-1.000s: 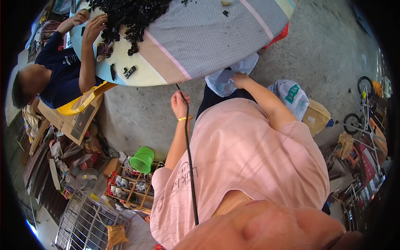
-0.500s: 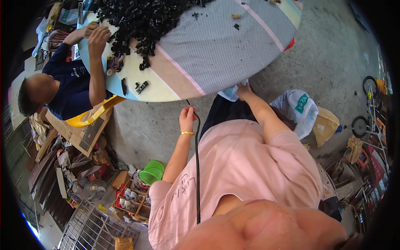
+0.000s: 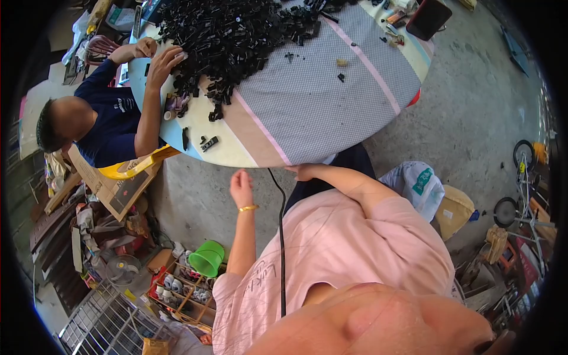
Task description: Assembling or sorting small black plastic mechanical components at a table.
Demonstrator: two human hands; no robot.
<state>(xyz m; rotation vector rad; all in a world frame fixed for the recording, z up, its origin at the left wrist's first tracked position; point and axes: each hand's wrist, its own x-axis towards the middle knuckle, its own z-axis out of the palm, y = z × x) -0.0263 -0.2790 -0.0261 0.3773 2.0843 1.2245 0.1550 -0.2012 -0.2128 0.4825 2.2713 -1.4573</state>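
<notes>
My left hand [image 3: 241, 188], with a gold bracelet [image 3: 248, 208] at the wrist, is raised just below the near edge of the oval table [image 3: 331, 112]. Its fingers are curled together and I see nothing in them. A black cable [image 3: 280, 231] hangs to its right, apart from the hand, running down over my pink shirt. At the table's rim is my right hand [image 3: 304, 171]; its fingers are partly hidden there, so their grip does not show. A small patch of pale cloth or plastic [image 3: 329, 159] shows beside it, over my dark trousers.
A large pile of small black plastic parts [image 3: 219, 47] covers the table's far left. A co-worker [image 3: 109, 118] handles something small there. A dark phone-like device [image 3: 429, 19] stands far right. A white bag [image 3: 417, 186], green bucket [image 3: 207, 258] and wooden crate [image 3: 186, 290] are on the floor.
My left hand has moved left, away from the cable. My right hand has left the pale blue thing on my lap and come left to the table's rim. The view has shifted.
</notes>
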